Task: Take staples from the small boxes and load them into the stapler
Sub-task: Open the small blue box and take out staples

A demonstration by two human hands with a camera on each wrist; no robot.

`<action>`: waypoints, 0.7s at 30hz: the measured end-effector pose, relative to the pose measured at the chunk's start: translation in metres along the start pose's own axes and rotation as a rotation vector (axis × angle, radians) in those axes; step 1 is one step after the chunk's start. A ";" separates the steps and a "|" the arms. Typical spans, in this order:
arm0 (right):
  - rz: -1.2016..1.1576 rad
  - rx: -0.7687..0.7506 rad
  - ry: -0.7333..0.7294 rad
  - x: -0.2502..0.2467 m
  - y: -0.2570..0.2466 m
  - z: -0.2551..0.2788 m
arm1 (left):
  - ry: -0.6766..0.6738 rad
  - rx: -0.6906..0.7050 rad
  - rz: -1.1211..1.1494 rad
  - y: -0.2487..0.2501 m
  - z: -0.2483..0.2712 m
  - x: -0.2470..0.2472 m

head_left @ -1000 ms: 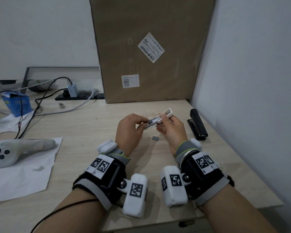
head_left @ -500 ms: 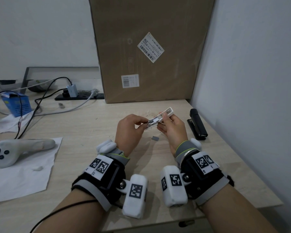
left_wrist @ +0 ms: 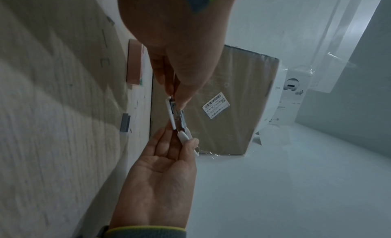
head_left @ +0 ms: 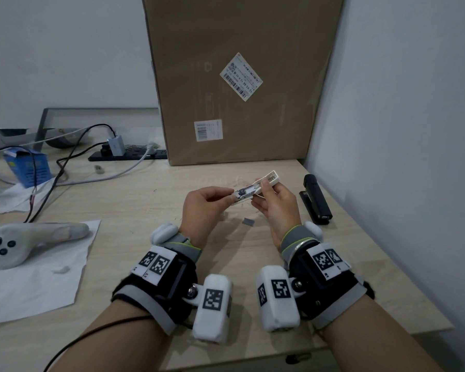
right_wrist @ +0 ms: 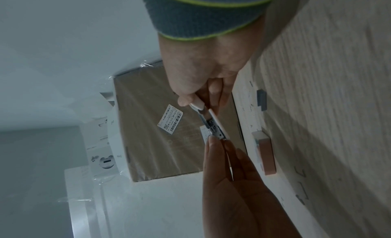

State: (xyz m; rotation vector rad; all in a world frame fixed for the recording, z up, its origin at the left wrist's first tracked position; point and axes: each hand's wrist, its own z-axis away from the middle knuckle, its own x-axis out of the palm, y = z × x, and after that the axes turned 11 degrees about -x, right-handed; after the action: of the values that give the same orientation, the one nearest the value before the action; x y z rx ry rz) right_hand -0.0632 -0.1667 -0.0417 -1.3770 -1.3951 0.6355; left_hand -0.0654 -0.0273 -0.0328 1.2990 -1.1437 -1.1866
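Observation:
Both hands hold a small white stapler [head_left: 255, 187] above the desk [head_left: 134, 200], swung open so its metal magazine shows. My left hand [head_left: 230, 198] pinches the near metal end [left_wrist: 177, 114] between thumb and fingers. My right hand [head_left: 263, 187] grips the white far end [right_wrist: 197, 106], thumb on top. Whether staples sit in the magazine cannot be told. A short grey staple strip [head_left: 248, 222] lies on the desk below the hands. A small pink staple box [right_wrist: 266, 154] lies flat near it, also seen in the left wrist view [left_wrist: 135, 62].
A black stapler [head_left: 316, 198] lies by the right wall. A large cardboard box [head_left: 239, 76] stands at the back. On paper [head_left: 32, 285] at the left rests a white controller [head_left: 24, 240]. Cables [head_left: 65, 162], a power strip and a blue box [head_left: 28, 167] fill the back left. Loose staples [right_wrist: 300, 173] dot the desk.

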 end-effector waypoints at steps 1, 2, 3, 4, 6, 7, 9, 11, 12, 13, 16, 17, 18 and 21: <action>-0.001 0.001 0.000 0.000 0.000 0.000 | 0.002 0.000 0.000 0.000 0.000 0.000; -0.003 0.003 -0.001 0.000 0.000 0.000 | 0.005 0.000 -0.004 0.000 0.000 0.000; -0.006 0.005 -0.002 0.000 0.000 0.000 | 0.008 0.001 -0.013 0.000 0.000 0.000; -0.008 0.008 -0.001 0.000 0.000 0.000 | 0.011 0.004 -0.022 0.000 -0.001 0.000; -0.005 0.012 0.007 0.000 0.000 0.000 | 0.026 0.028 -0.050 -0.001 -0.002 0.000; 0.001 0.015 0.013 0.000 0.001 0.000 | 0.039 0.053 -0.076 -0.001 -0.002 0.000; 0.006 0.017 0.021 0.000 0.001 -0.001 | 0.060 0.115 -0.138 -0.003 -0.004 -0.001; 0.001 0.015 0.020 0.000 0.001 -0.001 | 0.077 0.165 -0.188 -0.004 -0.006 0.000; -0.003 0.015 0.015 0.000 0.000 0.000 | 0.082 0.179 -0.204 -0.005 -0.007 0.000; -0.006 0.014 0.010 0.000 0.000 0.000 | 0.084 0.188 -0.214 -0.005 -0.007 0.000; -0.016 0.014 0.004 0.001 -0.001 0.000 | 0.077 0.199 -0.221 -0.005 -0.008 0.000; -0.017 0.015 0.006 0.001 0.000 0.000 | 0.072 0.197 -0.224 -0.005 -0.009 0.000; -0.015 0.015 0.011 0.001 0.000 0.000 | 0.066 0.194 -0.226 -0.006 -0.009 0.000; -0.014 0.014 0.020 0.000 0.001 -0.001 | 0.062 0.163 -0.196 -0.007 -0.009 0.001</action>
State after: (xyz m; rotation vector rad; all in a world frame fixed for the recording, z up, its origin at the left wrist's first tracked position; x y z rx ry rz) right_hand -0.0620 -0.1670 -0.0425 -1.3583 -1.3813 0.6197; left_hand -0.0560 -0.0269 -0.0394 1.5915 -1.1059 -1.2042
